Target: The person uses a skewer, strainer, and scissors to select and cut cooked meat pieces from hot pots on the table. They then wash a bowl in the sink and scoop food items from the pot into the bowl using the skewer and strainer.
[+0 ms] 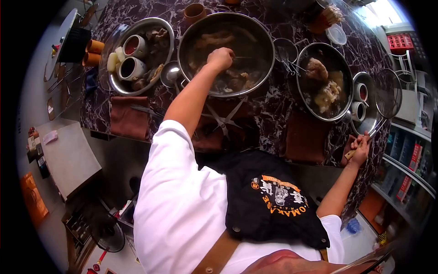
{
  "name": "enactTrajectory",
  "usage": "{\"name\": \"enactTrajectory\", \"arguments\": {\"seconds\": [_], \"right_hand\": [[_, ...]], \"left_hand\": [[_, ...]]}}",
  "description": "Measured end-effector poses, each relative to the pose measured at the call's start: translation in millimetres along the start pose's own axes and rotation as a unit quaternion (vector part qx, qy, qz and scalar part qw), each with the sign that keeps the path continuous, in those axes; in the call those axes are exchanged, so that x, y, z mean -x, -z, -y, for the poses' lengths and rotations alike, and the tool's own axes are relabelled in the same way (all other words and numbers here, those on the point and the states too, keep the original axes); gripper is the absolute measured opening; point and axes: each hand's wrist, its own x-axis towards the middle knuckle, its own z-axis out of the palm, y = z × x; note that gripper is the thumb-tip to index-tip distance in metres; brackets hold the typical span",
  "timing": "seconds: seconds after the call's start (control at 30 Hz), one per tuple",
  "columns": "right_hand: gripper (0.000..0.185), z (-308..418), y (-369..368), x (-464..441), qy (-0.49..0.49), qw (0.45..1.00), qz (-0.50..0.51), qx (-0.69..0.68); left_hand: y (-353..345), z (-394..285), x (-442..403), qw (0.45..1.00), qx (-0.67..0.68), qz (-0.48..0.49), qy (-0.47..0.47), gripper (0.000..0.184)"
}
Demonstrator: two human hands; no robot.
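Over the large round steel pot (272, 50) of brown broth and meat pieces is my left hand (221, 59). Its fingers are closed, and a thin light line shows beside the fingertips; what they hold is too small to make out. At the right table edge, my right hand (359, 150) is wrapped round the wooden handle (350, 154) of a strainer. The strainer's round mesh basket (388, 93) lies over the far right end of a small oval tray (370, 116). To its left, a steel pot (299, 91) holds broth and large meat chunks (328, 94).
A steel tray (169, 34) with meat and two sauce cups (132, 68) stands on the left. Near it is a ladle (170, 73). Scissors (222, 122) and brown cloths (129, 118) lie along the near edge. Tongs (288, 64) rest between the pots.
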Motion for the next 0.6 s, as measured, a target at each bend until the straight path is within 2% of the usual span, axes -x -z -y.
{"name": "enactTrajectory", "arguments": {"seconds": [0.07,0.1,0.17,0.2,0.27,0.3,0.37,0.43,0.5,0.6], "right_hand": [[0.031,19.6,-11.9,16.7,0.001,0.999,-0.032,0.012],[0.030,-28.2,-44.1,22.3,-0.007,0.999,0.002,-0.053],[0.030,-20.2,-44.4,38.9,-0.014,1.000,-0.005,-0.018],[0.030,-12.6,-46.2,40.9,-0.016,1.000,-0.005,-0.009],[0.030,-14.1,-59.1,49.7,-0.006,1.000,0.018,-0.020],[0.030,-14.4,-64.6,52.6,-0.012,1.000,0.020,-0.018],[0.031,-16.0,-76.9,56.5,-0.008,0.999,0.030,-0.014],[0.032,-17.9,-88.2,61.3,-0.006,0.999,0.032,0.002],[0.034,-19.5,-91.5,62.7,-0.001,0.999,0.046,0.025],[0.034,-19.9,-96.0,65.4,-0.005,0.998,0.048,0.032]], "left_hand": [[-17.4,-6.1,-1.8,0.986,0.161,-0.007,-0.031,0.024],[21.0,29.6,-3.8,0.993,0.116,-0.017,-0.027,0.024],[14.9,30.8,10.5,0.973,0.223,0.051,-0.007,0.023],[12.3,24.3,14.8,0.972,0.230,0.056,-0.004,0.023],[18.6,29.5,28.5,0.976,0.212,-0.001,-0.047,0.022],[23.1,31.5,37.6,0.976,0.212,0.001,-0.040,0.022],[35.6,35.9,52.6,0.992,0.035,-0.099,-0.064,0.022],[53.0,43.9,67.8,0.980,-0.149,-0.114,-0.065,0.020],[60.9,60.3,73.8,0.957,-0.245,-0.147,-0.043,0.021],[89.7,68.3,87.4,0.944,-0.292,-0.151,0.016,0.023]]}}
